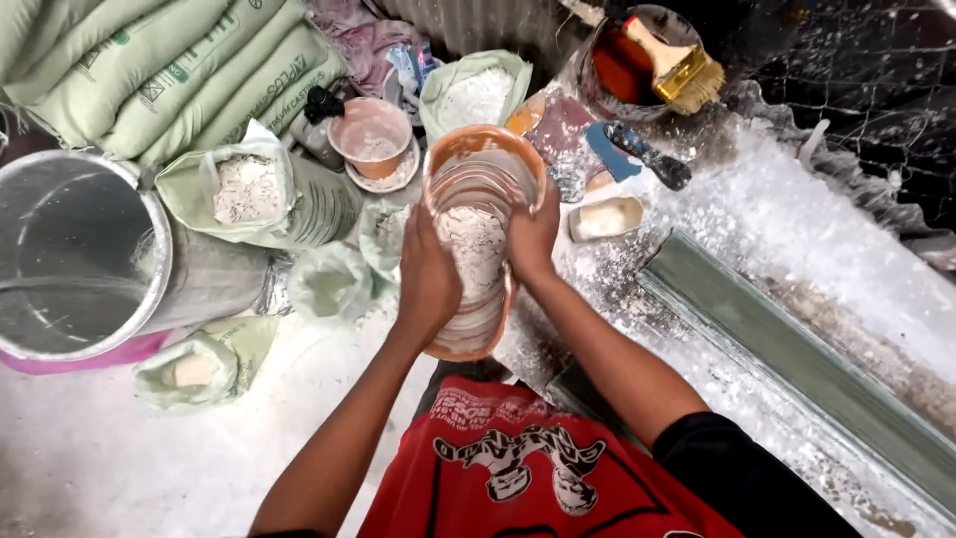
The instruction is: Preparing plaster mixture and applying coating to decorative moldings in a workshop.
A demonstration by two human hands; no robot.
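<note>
top: red shirt, white-black print, perhaps a bull | sleeve: black | forearms: bare

One head-worn camera looks steeply down, close above the hands (478, 261) and powder-strewn floor (119, 448).

Even, soft daylight, fairly bright; no hard shadows. White powder on floor (797, 229) at right near blown out, detail lost. Dull sheen inside metal drum (70, 249) at left. Far right corner dark. Slight softness overall, sacks (149, 70) at far left bent by wide-angle lens.
</note>
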